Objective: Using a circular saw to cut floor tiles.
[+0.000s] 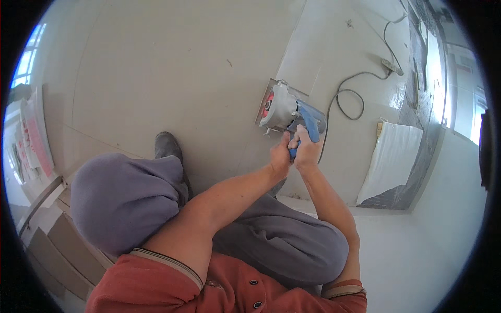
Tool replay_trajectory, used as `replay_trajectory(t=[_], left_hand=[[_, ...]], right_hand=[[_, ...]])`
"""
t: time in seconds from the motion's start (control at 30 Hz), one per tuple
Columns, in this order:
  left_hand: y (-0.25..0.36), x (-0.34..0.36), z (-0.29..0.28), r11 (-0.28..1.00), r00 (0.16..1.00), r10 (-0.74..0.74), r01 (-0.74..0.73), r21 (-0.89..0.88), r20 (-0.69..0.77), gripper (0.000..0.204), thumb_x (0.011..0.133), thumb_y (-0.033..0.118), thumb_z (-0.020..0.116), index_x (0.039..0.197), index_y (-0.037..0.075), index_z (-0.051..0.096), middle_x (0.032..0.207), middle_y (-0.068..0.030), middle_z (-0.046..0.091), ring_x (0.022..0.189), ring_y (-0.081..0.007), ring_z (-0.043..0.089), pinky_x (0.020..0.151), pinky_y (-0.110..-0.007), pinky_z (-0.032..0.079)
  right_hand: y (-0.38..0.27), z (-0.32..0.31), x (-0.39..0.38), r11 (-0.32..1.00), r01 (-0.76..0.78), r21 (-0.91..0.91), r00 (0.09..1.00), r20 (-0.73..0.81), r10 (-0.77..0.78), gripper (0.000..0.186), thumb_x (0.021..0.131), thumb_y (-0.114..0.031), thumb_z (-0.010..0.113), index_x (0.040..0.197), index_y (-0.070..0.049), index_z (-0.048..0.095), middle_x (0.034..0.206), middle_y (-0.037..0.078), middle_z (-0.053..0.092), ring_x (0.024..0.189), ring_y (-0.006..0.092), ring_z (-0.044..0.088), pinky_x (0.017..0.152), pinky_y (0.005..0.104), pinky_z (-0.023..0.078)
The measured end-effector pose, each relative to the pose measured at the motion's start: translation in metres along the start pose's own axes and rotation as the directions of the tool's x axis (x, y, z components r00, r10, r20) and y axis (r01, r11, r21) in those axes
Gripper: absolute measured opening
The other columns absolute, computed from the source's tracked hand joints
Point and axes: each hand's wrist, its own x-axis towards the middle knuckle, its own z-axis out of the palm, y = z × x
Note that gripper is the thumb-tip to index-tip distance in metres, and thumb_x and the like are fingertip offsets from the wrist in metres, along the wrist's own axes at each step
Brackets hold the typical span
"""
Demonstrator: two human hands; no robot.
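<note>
At the far left edge of the frame, white sheets (32, 136) with red and pink print leaned by a window; they were too bent and blurred to tell more. In the lower left, some flat brown boards (62, 250) lay stacked beside the knee (117, 201) in grey trousers.

In the middle, the person crouched on the pale floor (156, 68), one dark shoe (167, 146) visible above the knee. The left hand (281, 155) was closed in a fist around the lower part of the blue handle. The right hand (307, 151) was also wrapped tight around the same handle, just beside the left, touching it. Both held the saw (289, 112), a grey and blue power tool with a red disc, in the upper centre of the frame.

The disc stood at the corner of a pale tile (300, 57) that lay on the floor. I could not see a clear cut line in the tile, so I judged that the cutting was at its beginning or near an edge; most of the tile looked whole. How deep the disc sat, I cannot tell.

To the right, a dark cable (348, 94) ran in a loop from the saw to a socket strip (392, 67) in the upper right. Below it, a white flat package (391, 161), like a folded sheet or bag, lay on a dark mosaic strip (417, 156) along the wall. No label on it could be seen.
</note>
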Motion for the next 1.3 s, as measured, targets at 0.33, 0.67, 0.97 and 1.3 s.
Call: replay_trajectory(t=[0.33, 0.67, 0.97, 1.3], left_hand=[[0.007, -0.010, 0.003, 0.999, 0.998, -0.044, 0.043, 0.027, 0.033, 0.036, 0.095, 0.049, 0.052, 0.085, 0.015, 0.059, 0.077, 0.0016, 0.055, 0.067, -0.0123, 0.053, 0.055, -0.030, 0.039], [0.007, -0.009, 0.002, 0.997, 0.998, -0.062, 0.061, 0.047, 0.025, 0.035, 0.094, 0.050, 0.054, 0.082, 0.017, 0.059, 0.075, 0.0025, 0.054, 0.067, -0.0119, 0.052, 0.056, -0.030, 0.038], [0.002, 0.005, -0.006, 0.996, 0.996, -0.085, 0.083, 0.042, 0.029, 0.035, 0.093, 0.049, 0.057, 0.086, 0.015, 0.060, 0.079, 0.0013, 0.056, 0.070, -0.0128, 0.054, 0.060, -0.031, 0.043], [0.005, -0.005, 0.007, 0.999, 0.996, -0.034, 0.037, 0.025, -0.082, 0.039, 0.090, 0.050, 0.061, 0.083, 0.011, 0.063, 0.074, 0.0009, 0.056, 0.058, -0.0106, 0.049, 0.048, -0.029, 0.036]], right_hand=[[-0.002, 0.001, -0.001, 1.000, 0.015, -0.027, 1.000, -0.007, -0.015, 0.018, 0.086, -0.008, 0.061, 0.070, -0.002, 0.055, 0.056, 0.002, 0.052, 0.044, 0.0122, 0.049, 0.044, 0.0276, 0.040], [-0.003, 0.002, -0.001, 1.000, 0.010, 0.000, 1.000, -0.015, -0.010, 0.020, 0.086, -0.008, 0.061, 0.067, -0.003, 0.055, 0.055, 0.002, 0.052, 0.044, 0.0124, 0.049, 0.044, 0.0281, 0.040], [0.004, -0.002, 0.003, 1.000, 0.010, -0.025, 1.000, 0.006, -0.010, 0.021, 0.086, -0.007, 0.061, 0.067, -0.003, 0.055, 0.054, 0.002, 0.052, 0.045, 0.0121, 0.049, 0.045, 0.0279, 0.040], [-0.001, 0.001, 0.000, 1.000, 0.009, 0.001, 1.000, -0.010, -0.009, 0.019, 0.086, -0.005, 0.061, 0.068, -0.003, 0.054, 0.055, 0.003, 0.052, 0.045, 0.0124, 0.049, 0.045, 0.0280, 0.040]])
